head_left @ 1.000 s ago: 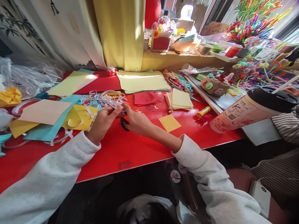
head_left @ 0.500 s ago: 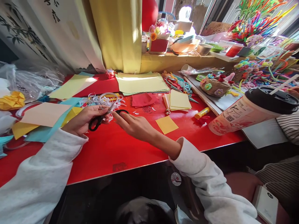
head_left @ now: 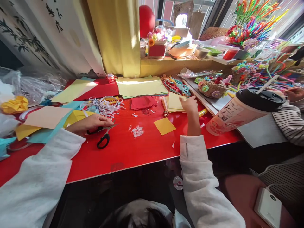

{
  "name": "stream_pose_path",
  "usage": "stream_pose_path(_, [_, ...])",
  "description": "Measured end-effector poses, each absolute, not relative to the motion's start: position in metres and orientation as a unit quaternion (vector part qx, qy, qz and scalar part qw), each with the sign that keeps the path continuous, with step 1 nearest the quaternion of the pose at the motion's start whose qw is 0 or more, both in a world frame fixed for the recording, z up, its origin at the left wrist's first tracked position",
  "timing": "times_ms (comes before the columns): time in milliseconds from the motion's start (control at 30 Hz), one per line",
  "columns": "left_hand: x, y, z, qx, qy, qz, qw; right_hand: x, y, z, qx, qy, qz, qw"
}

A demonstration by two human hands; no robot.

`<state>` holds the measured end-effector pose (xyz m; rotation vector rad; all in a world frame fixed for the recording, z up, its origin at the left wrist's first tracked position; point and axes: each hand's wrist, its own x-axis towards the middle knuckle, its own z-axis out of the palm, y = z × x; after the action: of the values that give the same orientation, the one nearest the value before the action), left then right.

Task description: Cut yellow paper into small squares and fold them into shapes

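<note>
My left hand (head_left: 96,122) rests low over the table at the left, thumb and fingers pressed together. What is in that pinch, if anything, is too small to make out. Right under it lies a pair of black-handled scissors (head_left: 103,141), its blades beside my fingertips. My right hand (head_left: 190,106) is stretched out at the right edge of a stack of pale yellow paper squares (head_left: 174,102), thumb apart from the fingers, with nothing visible in it. Between the hands are a lacy white scrap of paper (head_left: 138,131) and an orange-yellow paper square (head_left: 164,126).
A tilted drink cup (head_left: 231,115) stands right, near a yellow glue stick (head_left: 202,112). Red paper (head_left: 143,103), white shreds (head_left: 111,109) and large yellow sheets (head_left: 142,86) lie behind. Another person's hand (head_left: 294,94) and striped sleeve show at far right.
My right hand has left the scissors and swung right to the paper stack. The scissors now lie on the table below my left hand. The lacy white scrap has come into view.
</note>
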<state>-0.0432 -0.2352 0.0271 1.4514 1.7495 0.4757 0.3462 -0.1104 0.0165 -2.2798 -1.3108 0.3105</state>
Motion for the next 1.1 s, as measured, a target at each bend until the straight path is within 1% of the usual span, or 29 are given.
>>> stream_pose_path(67, [-0.046,-0.232,0.026,0.619,0.675,0.092,0.391,0.347,-0.111,0.010,-0.835,-0.492,0.143,0.200])
stream_pose_path(100, [-0.047,-0.230,0.027,0.642,0.675,0.080,0.353,0.347,-0.111,0.008,-0.834,-0.498,0.146,0.188])
stream_pose_path(167, [-0.043,-0.225,0.037,0.676,0.688,0.123,0.234,0.345,-0.111,0.007,-0.834,-0.505,0.142,0.172])
stream_pose_path(200, [-0.037,-0.223,0.044,0.686,0.685,0.158,0.189,0.345,-0.110,0.007,-0.835,-0.506,0.141,0.167])
stream_pose_path(233, [-0.028,-0.220,0.051,0.694,0.674,0.191,0.166,0.345,-0.109,0.007,-0.836,-0.504,0.142,0.166])
stream_pose_path(300, [0.000,-0.214,0.063,0.712,0.620,0.243,0.222,0.345,-0.107,0.007,-0.840,-0.494,0.143,0.173])
stream_pose_path(333, [0.019,-0.210,0.066,0.726,0.588,0.248,0.257,0.345,-0.107,0.007,-0.842,-0.488,0.143,0.178])
stream_pose_path(400, [0.060,-0.202,0.060,0.753,0.561,0.199,0.280,0.344,-0.107,0.006,-0.847,-0.479,0.137,0.186])
stream_pose_path(433, [0.080,-0.199,0.053,0.776,0.550,0.169,0.259,0.343,-0.108,0.006,-0.849,-0.477,0.132,0.186])
stream_pose_path(500, [0.118,-0.193,0.032,0.821,0.532,0.134,0.162,0.341,-0.109,0.005,-0.851,-0.478,0.118,0.184])
stream_pose_path(533, [0.133,-0.192,0.022,0.827,0.534,0.113,0.132,0.340,-0.109,0.005,-0.851,-0.479,0.112,0.182])
stream_pose_path(667, [0.167,-0.192,-0.002,0.822,0.544,0.060,0.156,0.339,-0.108,0.002,-0.850,-0.485,0.099,0.179])
stream_pose_path(733, [0.168,-0.192,-0.001,0.825,0.536,0.053,0.171,0.340,-0.107,0.000,-0.849,-0.491,0.094,0.172])
stream_pose_path(833, [0.155,-0.179,0.013,0.825,0.527,0.055,0.195,0.341,-0.105,-0.002,-0.847,-0.499,0.091,0.161])
stream_pose_path(900, [0.136,-0.159,0.027,0.814,0.540,0.078,0.200,0.341,-0.105,-0.002,-0.846,-0.502,0.092,0.157])
stream_pose_path(1000, [0.103,-0.119,0.043,0.780,0.585,0.129,0.180,0.340,-0.105,-0.001,-0.845,-0.504,0.096,0.154])
stream_pose_path(1100, [0.077,-0.087,0.044,0.755,0.613,0.127,0.194,0.339,-0.105,0.000,-0.844,-0.504,0.101,0.154])
